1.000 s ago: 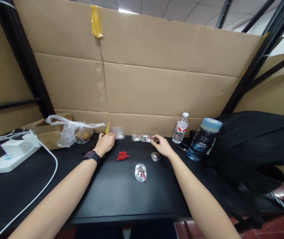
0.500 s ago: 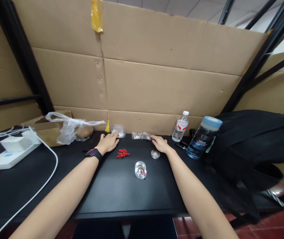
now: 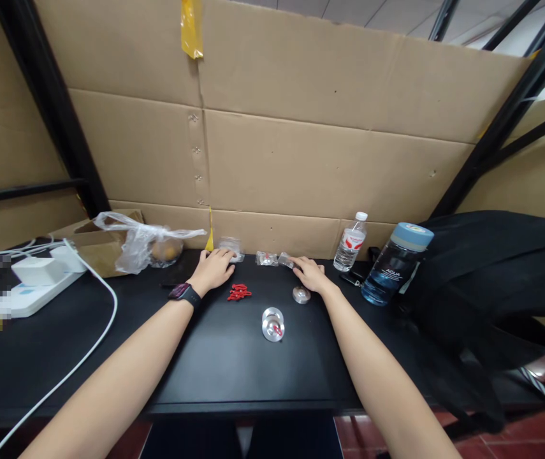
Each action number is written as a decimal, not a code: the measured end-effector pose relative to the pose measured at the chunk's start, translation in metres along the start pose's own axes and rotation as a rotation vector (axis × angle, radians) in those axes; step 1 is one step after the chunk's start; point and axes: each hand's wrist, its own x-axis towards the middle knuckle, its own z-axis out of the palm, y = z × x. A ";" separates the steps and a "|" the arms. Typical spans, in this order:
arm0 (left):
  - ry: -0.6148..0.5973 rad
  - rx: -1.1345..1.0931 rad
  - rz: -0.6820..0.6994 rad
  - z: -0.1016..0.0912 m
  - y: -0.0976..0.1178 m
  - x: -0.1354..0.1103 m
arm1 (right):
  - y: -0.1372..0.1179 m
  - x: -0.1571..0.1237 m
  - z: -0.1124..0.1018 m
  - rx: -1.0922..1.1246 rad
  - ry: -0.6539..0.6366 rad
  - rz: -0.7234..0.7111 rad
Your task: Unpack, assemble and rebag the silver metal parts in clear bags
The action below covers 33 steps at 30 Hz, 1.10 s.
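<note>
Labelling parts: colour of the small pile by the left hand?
The pile is red, seen in the head view.

The table [image 3: 224,382] is open in front — a black bag [image 3: 492,274] blocks right.

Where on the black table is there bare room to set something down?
The widest bare patch of table lies between the metal discs and the front edge. Another lies between the white cable and the left forearm. The back is crowded with plastic packets by the left hand and right hand; bottles and a black backpack crowd the right.
</note>
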 end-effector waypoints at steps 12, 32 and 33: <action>0.048 -0.146 0.118 -0.029 0.036 -0.012 | 0.014 -0.002 -0.011 -0.014 0.215 0.249; 0.225 -0.753 0.050 -0.050 0.092 -0.023 | -0.083 -0.038 -0.046 1.116 0.196 -0.076; 0.248 -0.743 0.029 -0.051 0.093 -0.023 | -0.084 -0.038 -0.045 1.109 0.192 -0.071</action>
